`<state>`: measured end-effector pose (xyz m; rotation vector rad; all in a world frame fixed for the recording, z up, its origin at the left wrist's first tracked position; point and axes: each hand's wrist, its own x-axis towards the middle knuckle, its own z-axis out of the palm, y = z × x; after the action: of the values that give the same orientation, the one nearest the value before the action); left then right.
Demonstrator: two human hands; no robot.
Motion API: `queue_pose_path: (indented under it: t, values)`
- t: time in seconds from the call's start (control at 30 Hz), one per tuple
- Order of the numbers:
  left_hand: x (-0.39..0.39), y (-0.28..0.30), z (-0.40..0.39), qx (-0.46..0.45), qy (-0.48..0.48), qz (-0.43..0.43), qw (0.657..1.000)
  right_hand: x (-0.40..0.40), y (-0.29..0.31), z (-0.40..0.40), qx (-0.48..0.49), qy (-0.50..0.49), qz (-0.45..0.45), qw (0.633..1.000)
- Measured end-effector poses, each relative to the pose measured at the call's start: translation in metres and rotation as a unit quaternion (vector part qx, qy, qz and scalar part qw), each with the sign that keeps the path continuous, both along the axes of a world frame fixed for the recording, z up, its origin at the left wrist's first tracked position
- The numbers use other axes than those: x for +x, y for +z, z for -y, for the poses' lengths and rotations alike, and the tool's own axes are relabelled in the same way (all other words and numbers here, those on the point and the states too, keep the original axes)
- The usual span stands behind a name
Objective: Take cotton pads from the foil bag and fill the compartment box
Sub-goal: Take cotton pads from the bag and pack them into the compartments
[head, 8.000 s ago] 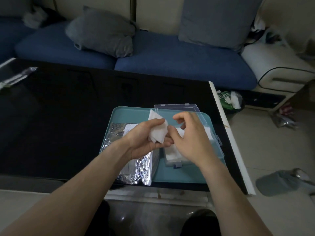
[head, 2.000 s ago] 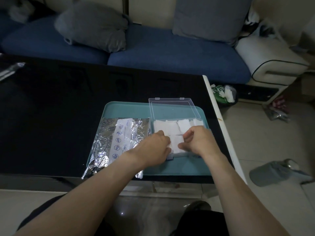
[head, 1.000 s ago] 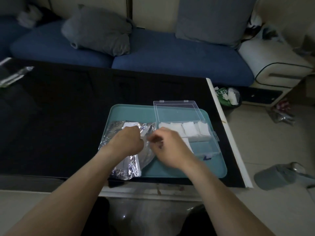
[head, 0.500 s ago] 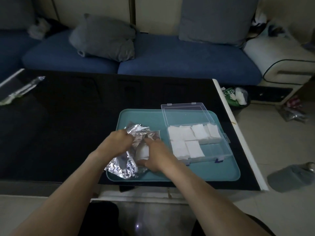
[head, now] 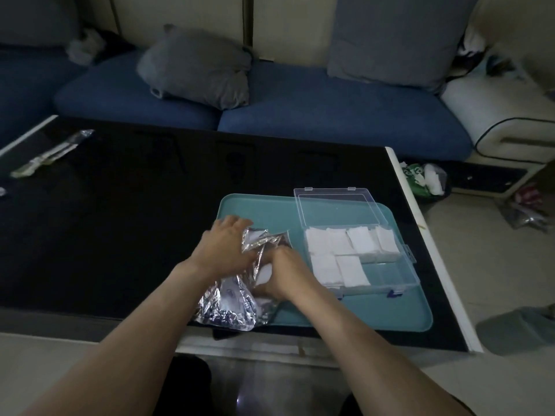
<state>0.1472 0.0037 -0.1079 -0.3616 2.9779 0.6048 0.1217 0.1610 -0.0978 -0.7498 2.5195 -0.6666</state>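
- The left hand point(head: 223, 250) grips the upper edge of the foil bag point(head: 231, 304), fingers curled over the crinkled mouth.
- The right hand point(head: 282, 276) reaches into that mouth, fingers curled on white cotton pads point(head: 264, 273); the exact pinch is hidden.
- Just right of the right fingers sits the open compartment box point(head: 387, 265), its two nearest-right cells bare.
- Bag and box share the teal tray point(head: 399, 313), near the table's point(head: 120, 220) front edge.

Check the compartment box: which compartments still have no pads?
The near-right part of the compartment box: clear plastic shows there. The whole far row and the two near-left compartments hold white cotton pads.
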Motion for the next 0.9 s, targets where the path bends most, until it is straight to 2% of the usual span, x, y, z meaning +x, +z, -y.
queue_pose_path:
  t: [0.07,0.2,0.43,0.6,0.7,0.83,0.9]
  values:
    - [-0.002,-0.001,-0.002,0.062,-0.035,0.004,0.997,-0.001,0.003,-0.004,0.013,-0.003,0.005,1.0]
    - [-0.007,0.0,-0.004,0.107,0.024,0.015,0.994,-0.004,0.003,-0.011,-0.039,-0.073,0.031,0.996]
    - [-0.011,0.0,-0.003,0.181,0.094,0.024,0.979,-0.011,0.0,-0.014,-0.06,-0.04,0.051,0.996]
    - [-0.013,-0.003,-0.001,0.185,0.128,0.018,0.974,-0.006,-0.004,-0.011,-0.086,-0.04,-0.059,0.994]
    - [-0.013,-0.004,0.001,0.195,0.141,0.032,0.97,-0.002,-0.001,-0.007,-0.08,0.012,-0.136,0.987]
    - [-0.012,-0.003,-0.001,0.203,0.135,0.049,0.969,0.002,0.002,-0.003,-0.042,0.091,-0.14,0.985]
    - [-0.011,-0.001,-0.003,0.192,0.127,0.049,0.972,0.001,0.003,-0.005,-0.046,0.086,-0.127,0.987]
